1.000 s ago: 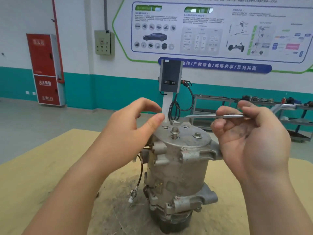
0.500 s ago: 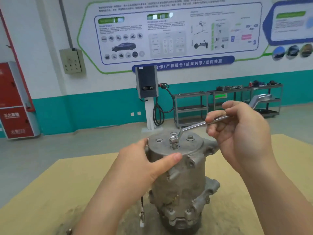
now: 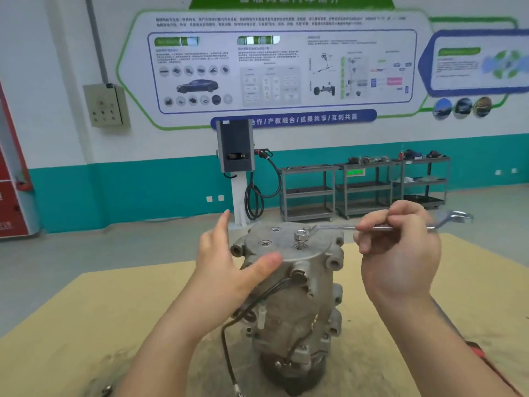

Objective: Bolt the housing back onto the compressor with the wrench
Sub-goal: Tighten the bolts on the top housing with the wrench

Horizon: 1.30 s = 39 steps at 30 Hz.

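The compressor point(image 3: 289, 310) is standing upright near the middle of the counter point(image 3: 86, 325), its grey housing point(image 3: 286, 247) capping the top end. A bolt point(image 3: 301, 234) is sticking up from the housing's flat face, not yet seated, with two open holes lying to its left. The wrench point(image 3: 343, 227) is lying almost level across the top — its near end is sitting at the bolt head, and its far open end is poking out past the fingers to the right.

The right hand point(image 3: 398, 253) is curling round the wrench shaft, pinching it between thumb and fingertips, well to the right of the bolt. The left hand point(image 3: 226, 265) is staying spread, fingers straight and pointing up beside the housing's left edge, while its thumb point(image 3: 266, 262) is pressing against the housing's front rim; it is gripping nothing.

A black cable point(image 3: 229, 339) is hanging down the compressor's front and trailing onto the counter. Behind — a grey charging unit point(image 3: 235, 146) on a white post, metal shelf racks point(image 3: 363, 190) against a teal-and-white wall, and a large poster point(image 3: 282, 70) above.
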Available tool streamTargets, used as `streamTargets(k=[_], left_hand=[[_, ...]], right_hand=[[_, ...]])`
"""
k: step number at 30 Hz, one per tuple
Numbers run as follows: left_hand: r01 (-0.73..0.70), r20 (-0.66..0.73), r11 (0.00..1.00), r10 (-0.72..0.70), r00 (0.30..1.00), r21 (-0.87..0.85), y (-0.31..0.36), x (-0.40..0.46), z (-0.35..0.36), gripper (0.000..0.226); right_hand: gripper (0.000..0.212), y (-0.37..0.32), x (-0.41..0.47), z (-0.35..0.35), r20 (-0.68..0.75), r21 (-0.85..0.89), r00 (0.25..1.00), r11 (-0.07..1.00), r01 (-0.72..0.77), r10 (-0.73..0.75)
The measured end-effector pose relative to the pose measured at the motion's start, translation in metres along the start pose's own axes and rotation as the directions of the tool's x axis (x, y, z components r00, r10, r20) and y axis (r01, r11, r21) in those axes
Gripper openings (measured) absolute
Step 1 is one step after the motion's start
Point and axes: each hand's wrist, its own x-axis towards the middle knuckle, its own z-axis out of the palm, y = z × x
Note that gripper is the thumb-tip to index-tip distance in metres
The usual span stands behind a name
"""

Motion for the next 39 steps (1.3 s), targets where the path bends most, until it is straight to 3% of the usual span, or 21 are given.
streamTargets(k=[3,6,8,11,13,15,17,19,20,22,24,26,28,29,31,33,34,35,36,37,39], left_hand=[[-0.023,0.185,0.985,0.055,0.981,-0.172,-0.012,0.005,0.007,0.134],[-0.05,0.205,0.985,0.084,0.975,-0.163,-0.02,0.01,0.008,0.137],[-0.098,0.21,0.992,0.113,0.971,-0.084,-0.023,0.01,0.007,0.124],[-0.122,0.225,0.99,0.135,0.965,-0.073,-0.023,0.008,0.007,0.06],[-0.095,0.213,0.99,0.115,0.97,-0.103,-0.02,0.006,0.006,0.045],[-0.044,0.206,0.992,0.069,0.976,-0.122,-0.018,0.007,0.005,0.084],[0.055,0.234,0.985,-0.016,0.972,-0.161,-0.018,0.006,0.004,0.123],[0.101,0.262,0.981,-0.055,0.963,-0.165,-0.018,0.005,0.002,0.131],[0.106,0.265,0.984,-0.065,0.962,-0.144,-0.017,0.004,0.001,0.132],[0.101,0.257,0.992,-0.077,0.963,-0.08,-0.014,0.001,-0.001,0.131],[0.096,0.253,0.995,-0.085,0.964,-0.033,-0.011,-0.001,-0.001,0.114],[0.061,0.264,0.998,-0.057,0.963,-0.007,-0.006,-0.005,0.0,0.082],[0.034,0.266,0.999,-0.036,0.963,0.014,0.0,-0.009,0.001,0.073],[0.041,0.262,0.999,-0.042,0.964,0.01,0.003,-0.012,0.003,0.086],[0.105,0.185,0.994,-0.105,0.977,0.01,0.008,-0.019,0.015,0.12],[0.144,-0.001,0.989,-0.144,0.99,-0.027,0.013,-0.027,0.034,0.14],[0.144,-0.122,0.989,-0.148,0.981,-0.042,0.014,-0.033,0.045,0.145],[0.131,-0.244,0.99,-0.139,0.96,-0.05,0.014,-0.039,0.057,0.147],[0.113,-0.346,0.991,-0.132,0.929,-0.074,0.013,-0.044,0.069,0.149],[0.096,-0.414,0.988,-0.137,0.9,-0.118,0.013,-0.049,0.078,0.151],[0.063,-0.49,0.978,-0.155,0.858,-0.198,0.008,-0.051,0.095,0.153]], right_hand=[[0.019,-0.008,-0.028,-0.002,0.259,-0.127,0.923,0.937,0.324,-0.284],[0.014,-0.021,-0.043,0.011,0.676,-0.3,0.661,0.699,0.649,-0.324],[0.011,-0.028,-0.04,0.032,0.874,-0.307,0.46,0.559,0.77,-0.153],[0.011,-0.03,-0.029,0.081,0.924,-0.364,0.273,0.393,0.844,0.27],[0.015,-0.017,-0.019,0.113,0.845,-0.427,0.278,0.264,0.865,0.456],[0.015,0.003,-0.003,0.137,0.726,-0.535,0.34,0.181,0.825,0.598],[0.014,0.021,0.019,0.148,0.562,-0.667,0.44,0.069,0.742,0.701],[0.014,0.03,0.043,0.142,0.362,-0.793,0.532,-0.047,0.608,0.765],[0.014,0.031,0.055,0.133,0.262,-0.871,0.551,-0.052,0.489,0.793],[0.007,0.025,0.073,0.104,0.065,-0.998,0.555,0.059,0.028,0.829],[0.005,0.01,0.078,0.073,-0.059,-0.87,0.532,0.217,-0.442,0.845],[0.006,-0.008,0.072,0.047,-0.104,-0.558,0.494,0.361,-0.748,0.863],[0.009,-0.024,0.058,0.022,-0.068,-0.267,0.531,0.497,-0.826,0.845],[0.01,-0.031,0.048,0.013,-0.046,-0.188,0.571,0.555,-0.811,0.819],[0.008,-0.04,0.027,0.0,0.018,-0.127,0.676,0.673,-0.729,0.736],[0.005,-0.044,0.006,-0.008,0.114,-0.167,0.796,0.801,-0.575,0.595],[0.011,-0.045,-0.003,-0.01,0.2,-0.263,0.857,0.869,-0.42,0.475],[0.016,-0.048,-0.009,-0.01,0.328,-0.402,0.893,0.901,-0.164,0.309],[0.019,-0.051,-0.012,-0.007,0.502,-0.503,0.853,0.85,0.157,0.139],[0.019,-0.055,-0.012,0.0,0.687,-0.508,0.726,0.732,0.453,0.028],[0.011,-0.06,-0.009,0.027,0.932,-0.33,0.362,0.467,0.821,0.021]])
